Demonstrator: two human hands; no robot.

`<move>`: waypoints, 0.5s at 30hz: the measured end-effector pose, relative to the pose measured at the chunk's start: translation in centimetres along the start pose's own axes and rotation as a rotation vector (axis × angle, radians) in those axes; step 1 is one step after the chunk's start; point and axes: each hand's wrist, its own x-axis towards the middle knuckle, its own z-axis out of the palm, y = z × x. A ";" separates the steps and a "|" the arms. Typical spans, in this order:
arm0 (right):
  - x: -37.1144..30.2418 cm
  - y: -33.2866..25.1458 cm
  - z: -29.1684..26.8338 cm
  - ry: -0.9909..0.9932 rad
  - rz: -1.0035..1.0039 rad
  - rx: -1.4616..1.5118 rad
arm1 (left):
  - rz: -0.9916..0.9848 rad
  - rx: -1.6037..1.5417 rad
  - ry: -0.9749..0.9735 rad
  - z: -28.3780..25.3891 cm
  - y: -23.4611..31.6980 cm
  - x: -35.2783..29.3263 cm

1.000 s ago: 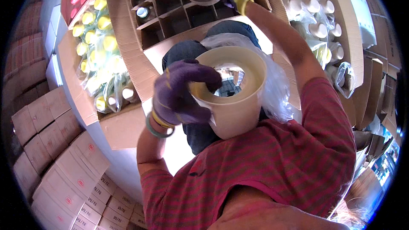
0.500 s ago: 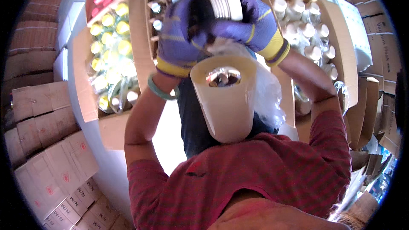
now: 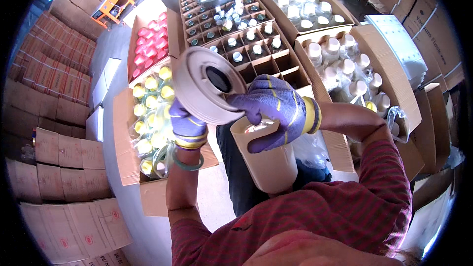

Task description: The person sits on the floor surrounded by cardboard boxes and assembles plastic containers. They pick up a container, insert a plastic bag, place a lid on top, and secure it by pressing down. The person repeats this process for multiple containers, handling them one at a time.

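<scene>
My left hand (image 3: 186, 127), in a purple and yellow glove, grips a beige round, ribbed screw-on part (image 3: 199, 88) with a dark disc at its centre. The part is tilted to the left of a beige flask body (image 3: 270, 170), which stands between my legs against my shirt. A shiny silver liner (image 3: 260, 127) shows in the flask's mouth. My right hand (image 3: 283, 111), gloved alike, reaches across the mouth with fingers apart. One of its fingertips is at the round part's edge. A clear plastic bag (image 3: 311, 150) lies behind the flask.
Open cartons surround me: yellow-capped bottles (image 3: 152, 113) and red-capped ones (image 3: 150, 44) to the left, a divided carton (image 3: 290, 61) ahead, white-capped bottles (image 3: 345, 64) to the right. Stacked boxes (image 3: 64, 157) line the left wall. An orange machine (image 3: 111, 7) stands at the far left.
The ribbed part has moved left and down and turned, showing its dark disc. My right hand has come off it and lowered over the flask mouth. The view has shifted, showing more beyond the cartons.
</scene>
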 end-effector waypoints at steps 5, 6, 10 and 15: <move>3.5 -2.5 -0.9 0.031 0.367 0.218 | 0.146 0.416 -0.129 0.5 -0.7 -2.9; 3.3 -2.3 0.1 0.127 0.509 0.407 | 0.246 0.549 -0.128 1.1 0.1 -3.0; 4.7 -1.5 0.0 0.247 0.858 0.876 | 0.407 0.734 -0.042 1.7 1.4 -3.6; 3.4 -1.2 -0.7 -0.006 -0.135 -0.157 | -0.094 -0.021 0.020 -0.3 1.4 -2.2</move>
